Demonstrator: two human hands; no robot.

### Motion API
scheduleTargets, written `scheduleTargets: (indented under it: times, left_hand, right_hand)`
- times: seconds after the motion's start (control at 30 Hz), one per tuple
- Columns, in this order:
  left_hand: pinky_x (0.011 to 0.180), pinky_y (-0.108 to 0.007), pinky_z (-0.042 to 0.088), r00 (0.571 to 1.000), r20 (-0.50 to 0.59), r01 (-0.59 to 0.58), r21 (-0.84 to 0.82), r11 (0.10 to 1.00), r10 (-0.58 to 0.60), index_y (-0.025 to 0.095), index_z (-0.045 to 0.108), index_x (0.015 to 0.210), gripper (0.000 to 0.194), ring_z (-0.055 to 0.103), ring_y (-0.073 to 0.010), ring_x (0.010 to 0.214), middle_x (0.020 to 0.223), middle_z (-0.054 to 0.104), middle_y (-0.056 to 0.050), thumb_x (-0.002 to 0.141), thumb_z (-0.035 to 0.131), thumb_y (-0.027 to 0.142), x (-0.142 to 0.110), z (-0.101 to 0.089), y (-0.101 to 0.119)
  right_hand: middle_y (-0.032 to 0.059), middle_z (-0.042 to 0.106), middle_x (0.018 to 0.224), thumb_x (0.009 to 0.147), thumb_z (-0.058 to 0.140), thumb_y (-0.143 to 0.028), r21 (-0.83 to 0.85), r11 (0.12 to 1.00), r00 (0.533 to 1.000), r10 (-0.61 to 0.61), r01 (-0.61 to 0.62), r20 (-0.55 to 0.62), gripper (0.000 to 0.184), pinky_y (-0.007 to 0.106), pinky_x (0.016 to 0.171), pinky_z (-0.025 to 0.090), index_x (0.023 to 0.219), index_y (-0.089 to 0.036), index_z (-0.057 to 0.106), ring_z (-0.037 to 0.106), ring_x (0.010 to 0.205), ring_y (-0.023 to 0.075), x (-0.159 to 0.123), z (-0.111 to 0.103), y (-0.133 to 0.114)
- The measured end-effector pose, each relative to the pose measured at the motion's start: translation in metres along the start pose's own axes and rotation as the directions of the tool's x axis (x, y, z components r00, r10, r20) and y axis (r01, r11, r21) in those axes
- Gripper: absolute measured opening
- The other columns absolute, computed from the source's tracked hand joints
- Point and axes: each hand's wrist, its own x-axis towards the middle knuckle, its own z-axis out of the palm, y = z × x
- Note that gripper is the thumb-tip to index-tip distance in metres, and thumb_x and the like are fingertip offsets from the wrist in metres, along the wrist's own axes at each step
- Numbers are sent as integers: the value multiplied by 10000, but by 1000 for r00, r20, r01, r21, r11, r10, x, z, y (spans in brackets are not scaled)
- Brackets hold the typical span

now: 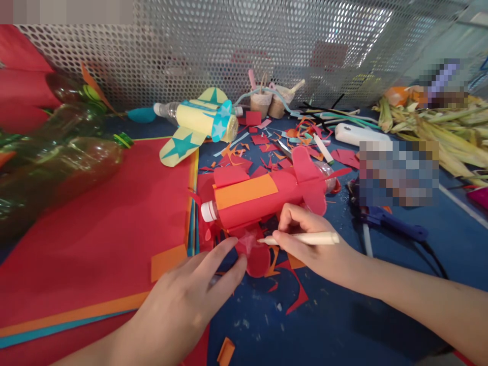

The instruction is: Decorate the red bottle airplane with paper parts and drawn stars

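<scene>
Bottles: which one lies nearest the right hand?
The red-wrapped bottle with the orange panel, just beyond the right hand. The yellow-wrapped bottle lies farther back; the green bottles are off to the left.

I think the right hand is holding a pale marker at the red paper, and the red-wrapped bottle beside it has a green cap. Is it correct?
Not quite: the head view shows that the cap of the red-wrapped bottle is white. The right hand is indeed holding a pale marker at the red paper.
</scene>
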Motion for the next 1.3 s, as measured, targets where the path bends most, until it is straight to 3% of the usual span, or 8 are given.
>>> scheduleTargets:
  times: [0.5, 1.1, 1.3]
  left_hand:
    - [652, -317, 595, 1000, 0, -17, 6, 1000, 17, 183, 589, 1193, 433, 694, -226, 857, 1179, 621, -177, 914, 285, 50, 2, -1, -1]
    - [679, -274, 591, 1000, 1, -12, 4, 1000, 12, 210, 593, 1199, 440, 698, -193, 854, 1178, 643, -146, 919, 284, 68, 3, -3, -2]
    - [681, -316, 605, 999, 33, -18, -5, 1000, 18, 188, 593, 1209, 463, 697, -237, 904, 1185, 639, -161, 899, 281, 44, 1, -4, -1]
  right_hand:
    - [-85, 426, 610, 869, 569, -227, -1, 1000, 1000, -6, 6, 17, 225, 193, 440, 290, 728, -211, 395, 371, 485, 65, 0, 0, 1]
    - [-83, 399, 597, 870, 567, -237, -11, 999, 998, -43, 44, 39, 216, 201, 429, 266, 725, -209, 410, 334, 478, 69, 0, -1, 0]
    - [-75, 415, 600, 865, 556, -228, -13, 999, 999, -51, 51, 14, 212, 204, 435, 285, 718, -212, 404, 362, 488, 77, 1, 0, -1]
